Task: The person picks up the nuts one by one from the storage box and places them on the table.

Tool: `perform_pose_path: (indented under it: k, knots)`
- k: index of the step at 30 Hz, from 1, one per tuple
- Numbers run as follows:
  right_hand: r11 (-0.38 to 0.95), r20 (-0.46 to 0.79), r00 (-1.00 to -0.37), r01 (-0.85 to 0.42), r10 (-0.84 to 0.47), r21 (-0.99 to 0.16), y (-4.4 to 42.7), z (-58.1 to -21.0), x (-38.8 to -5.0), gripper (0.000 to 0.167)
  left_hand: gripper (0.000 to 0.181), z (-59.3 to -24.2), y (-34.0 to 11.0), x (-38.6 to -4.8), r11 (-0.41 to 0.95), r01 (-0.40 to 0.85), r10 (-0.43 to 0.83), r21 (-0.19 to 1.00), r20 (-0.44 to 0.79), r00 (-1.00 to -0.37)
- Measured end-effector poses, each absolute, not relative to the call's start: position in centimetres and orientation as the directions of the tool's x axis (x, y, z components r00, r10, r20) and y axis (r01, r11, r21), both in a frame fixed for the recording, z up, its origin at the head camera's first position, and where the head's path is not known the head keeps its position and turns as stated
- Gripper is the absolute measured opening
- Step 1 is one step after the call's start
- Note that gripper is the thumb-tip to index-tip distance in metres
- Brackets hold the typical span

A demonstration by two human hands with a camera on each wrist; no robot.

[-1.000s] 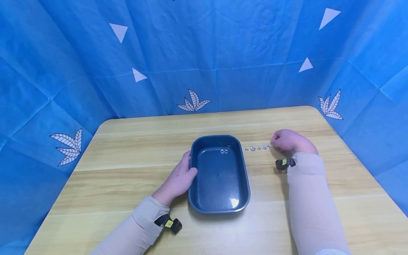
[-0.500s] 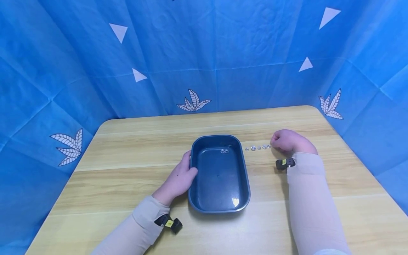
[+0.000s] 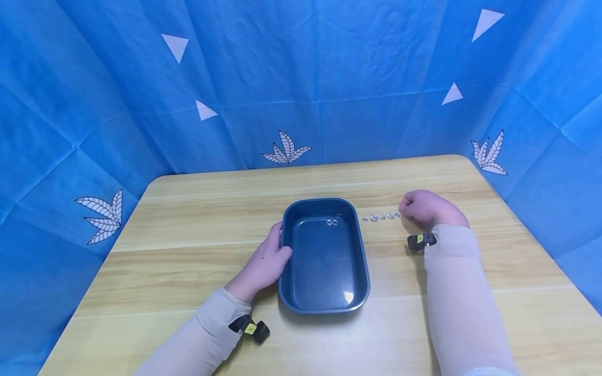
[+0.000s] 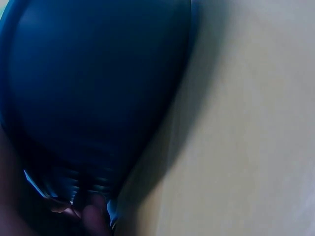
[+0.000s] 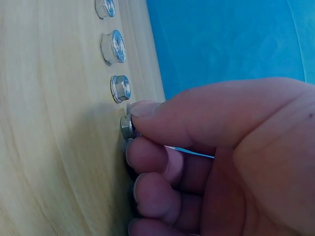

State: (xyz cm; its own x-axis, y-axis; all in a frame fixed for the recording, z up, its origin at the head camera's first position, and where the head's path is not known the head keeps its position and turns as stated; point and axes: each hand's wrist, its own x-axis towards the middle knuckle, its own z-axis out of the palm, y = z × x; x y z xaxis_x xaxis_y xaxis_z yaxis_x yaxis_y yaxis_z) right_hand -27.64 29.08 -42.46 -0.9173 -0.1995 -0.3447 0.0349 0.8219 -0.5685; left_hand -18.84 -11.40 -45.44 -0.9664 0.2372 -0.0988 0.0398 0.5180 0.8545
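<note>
My left hand (image 3: 264, 261) grips the left wall of a dark blue plastic tray (image 3: 324, 309), its thumb over the rim. In the left wrist view the tray (image 4: 98, 73) fills the left half, with dim fingertips (image 4: 93, 216) at the bottom. Inside the tray lie two small metal nuts (image 3: 332, 222). To its right, my right hand (image 3: 430, 207) is low at the end of a row of metal nuts (image 3: 383, 217). In the right wrist view, thumb and forefinger of the right hand (image 5: 197, 152) pinch a flange nut (image 5: 127, 127) at the table surface.
Several flange nuts of differing sizes, one of them a larger nut (image 5: 113, 47), stand in line beyond the pinched one. The wooden table (image 3: 197, 224) has a blue patterned curtain (image 3: 301, 78) along its back and sides.
Almost nothing. Both hands, the tray and the row of nuts keep their places; the whole view shifts very slightly.
</note>
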Motion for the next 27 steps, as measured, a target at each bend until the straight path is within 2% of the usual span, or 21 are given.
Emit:
perform_pose_path:
  k: [16,20,27]
  knots:
    - [0.841,-0.311,-0.925,-0.015,-0.217,-0.541,29.1,-42.4,-27.7,0.021,0.063,-45.3,-11.4,-18.7,0.521,0.042,0.237,0.853,-0.097,-0.967]
    - [0.835,-0.310,-0.930,0.008,-0.196,-0.550,28.9,-42.3,-27.7,0.021,0.064,-45.3,-11.4,-18.7,0.524,0.043,0.234,0.851,-0.096,-0.967]
    - [0.836,-0.246,-0.952,-0.018,-0.182,-0.548,28.1,-41.3,-27.5,0.022,0.064,-45.3,-11.4,-18.8,0.524,0.039,0.231,0.851,-0.099,-0.968]
